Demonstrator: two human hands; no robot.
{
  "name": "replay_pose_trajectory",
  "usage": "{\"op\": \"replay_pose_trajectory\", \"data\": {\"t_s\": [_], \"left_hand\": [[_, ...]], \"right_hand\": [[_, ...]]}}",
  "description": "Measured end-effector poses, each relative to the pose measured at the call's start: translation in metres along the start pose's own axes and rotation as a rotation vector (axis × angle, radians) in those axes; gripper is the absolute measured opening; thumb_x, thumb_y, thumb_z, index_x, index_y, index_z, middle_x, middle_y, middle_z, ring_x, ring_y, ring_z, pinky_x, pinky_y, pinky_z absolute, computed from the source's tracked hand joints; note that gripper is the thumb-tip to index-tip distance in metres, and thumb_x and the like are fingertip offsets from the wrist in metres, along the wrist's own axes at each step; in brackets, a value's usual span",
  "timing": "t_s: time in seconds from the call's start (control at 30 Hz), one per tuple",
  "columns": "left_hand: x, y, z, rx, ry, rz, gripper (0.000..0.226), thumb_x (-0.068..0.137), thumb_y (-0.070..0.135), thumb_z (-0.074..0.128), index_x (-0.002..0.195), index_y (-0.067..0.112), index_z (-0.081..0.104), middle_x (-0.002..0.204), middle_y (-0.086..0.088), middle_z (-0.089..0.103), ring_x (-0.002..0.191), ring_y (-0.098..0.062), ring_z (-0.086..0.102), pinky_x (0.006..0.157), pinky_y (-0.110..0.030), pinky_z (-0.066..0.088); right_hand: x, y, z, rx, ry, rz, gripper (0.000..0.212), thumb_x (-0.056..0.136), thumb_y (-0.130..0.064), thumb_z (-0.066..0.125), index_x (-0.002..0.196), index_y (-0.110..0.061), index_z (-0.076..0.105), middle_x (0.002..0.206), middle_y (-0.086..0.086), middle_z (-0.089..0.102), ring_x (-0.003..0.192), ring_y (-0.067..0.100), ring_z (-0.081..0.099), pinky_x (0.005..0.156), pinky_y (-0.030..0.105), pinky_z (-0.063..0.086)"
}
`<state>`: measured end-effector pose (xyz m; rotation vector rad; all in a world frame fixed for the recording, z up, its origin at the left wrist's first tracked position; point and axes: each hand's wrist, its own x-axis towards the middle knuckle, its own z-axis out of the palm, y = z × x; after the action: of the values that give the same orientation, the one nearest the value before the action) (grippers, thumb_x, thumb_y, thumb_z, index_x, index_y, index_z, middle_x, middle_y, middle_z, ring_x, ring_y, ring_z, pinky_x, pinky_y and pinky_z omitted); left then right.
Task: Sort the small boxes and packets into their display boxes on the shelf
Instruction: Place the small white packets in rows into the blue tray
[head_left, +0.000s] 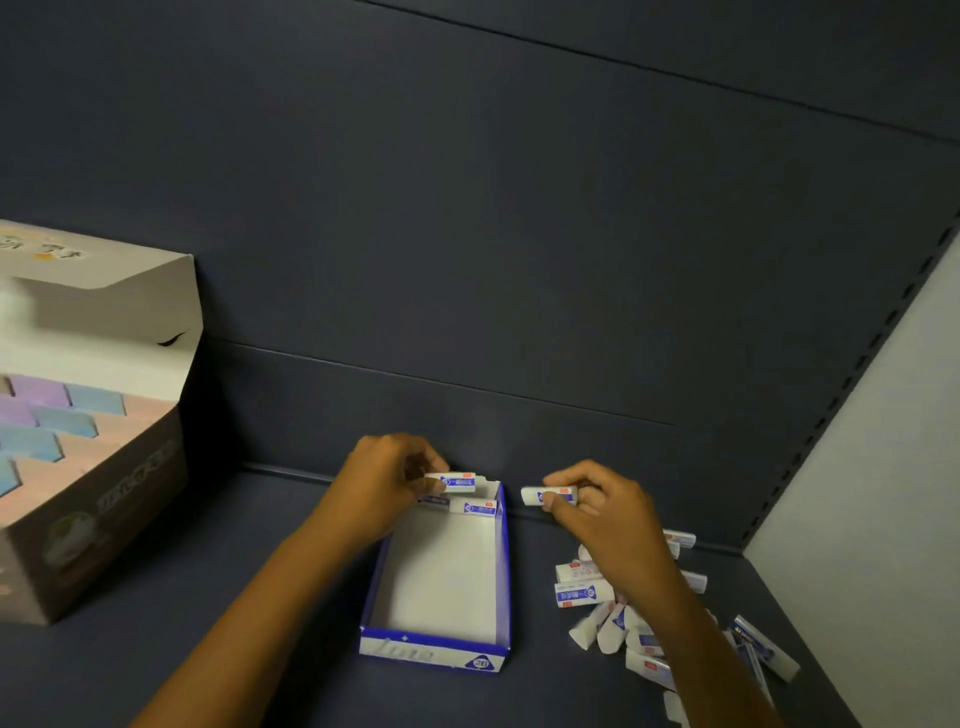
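A blue-and-white display box (501, 582) lies open on the dark shelf, mostly bare inside. At its far end rest one or two small white-and-blue packets (474, 507). My left hand (382, 486) holds another such packet (458, 481) just above that far end. My right hand (597, 512) hovers to the right of the box, gripping a packet (532, 495) between thumb and fingers. A loose pile of several packets (584, 592) lies on the shelf to the right, partly hidden under my right forearm.
A large pastel display box (104, 499) with its lid flap raised stands at the left, filled with purple and blue blocks. The dark shelf back panel (467, 260) rises behind. A pale side wall (883, 441) bounds the right.
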<state>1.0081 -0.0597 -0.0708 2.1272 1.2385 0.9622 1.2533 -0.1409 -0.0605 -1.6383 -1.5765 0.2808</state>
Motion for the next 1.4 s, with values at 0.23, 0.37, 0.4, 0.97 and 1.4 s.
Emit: {"op": "replay_pose_trajectory", "data": {"t_s": [0.23,0.37,0.4,0.97,1.4], "left_hand": [[-0.001,-0.003,-0.001,0.087,0.02,0.044,0.005,0.081,0.02,0.075,0.084,0.022,0.072,0.086,0.008,0.07,0.076,-0.007,0.062,0.071,-0.026,0.054],[-0.001,-0.006,-0.005,0.107,0.033,0.022,0.005,0.084,0.018,0.072,0.085,0.022,0.071,0.087,0.006,0.069,0.074,-0.007,0.061,0.066,-0.017,0.05],[0.0,-0.007,-0.006,0.121,0.032,0.018,0.005,0.084,0.018,0.072,0.085,0.023,0.07,0.088,0.006,0.069,0.075,-0.007,0.061,0.067,-0.017,0.05],[-0.008,-0.011,0.002,0.618,0.027,0.144,0.024,0.087,0.04,0.062,0.109,0.033,0.07,0.11,0.014,0.063,0.111,-0.011,0.044,0.083,-0.023,0.03],[-0.01,-0.004,0.007,0.654,0.029,0.143,0.02,0.089,0.034,0.063,0.107,0.03,0.07,0.113,0.01,0.066,0.112,-0.016,0.047,0.091,-0.028,0.034]], "right_hand": [[0.001,-0.011,0.004,0.022,-0.057,0.016,0.011,0.079,-0.026,0.075,0.089,-0.025,0.072,0.081,-0.012,0.071,0.075,0.004,0.066,0.07,0.026,0.056],[0.01,-0.023,0.008,0.119,-0.068,0.017,0.009,0.078,-0.025,0.076,0.086,-0.022,0.073,0.078,-0.01,0.072,0.075,0.003,0.067,0.065,0.022,0.055],[0.013,-0.028,0.011,0.145,-0.083,0.02,0.01,0.079,-0.024,0.075,0.087,-0.019,0.072,0.08,-0.01,0.072,0.076,0.002,0.067,0.063,0.019,0.054],[0.009,-0.038,0.046,0.134,-0.126,-0.011,0.019,0.079,-0.029,0.073,0.078,-0.041,0.058,0.077,-0.021,0.065,0.071,-0.004,0.067,0.057,0.008,0.05],[0.01,-0.039,0.052,-0.05,-0.095,-0.104,0.022,0.082,-0.027,0.073,0.082,-0.04,0.055,0.085,-0.013,0.065,0.078,0.012,0.068,0.07,0.022,0.056]]}}
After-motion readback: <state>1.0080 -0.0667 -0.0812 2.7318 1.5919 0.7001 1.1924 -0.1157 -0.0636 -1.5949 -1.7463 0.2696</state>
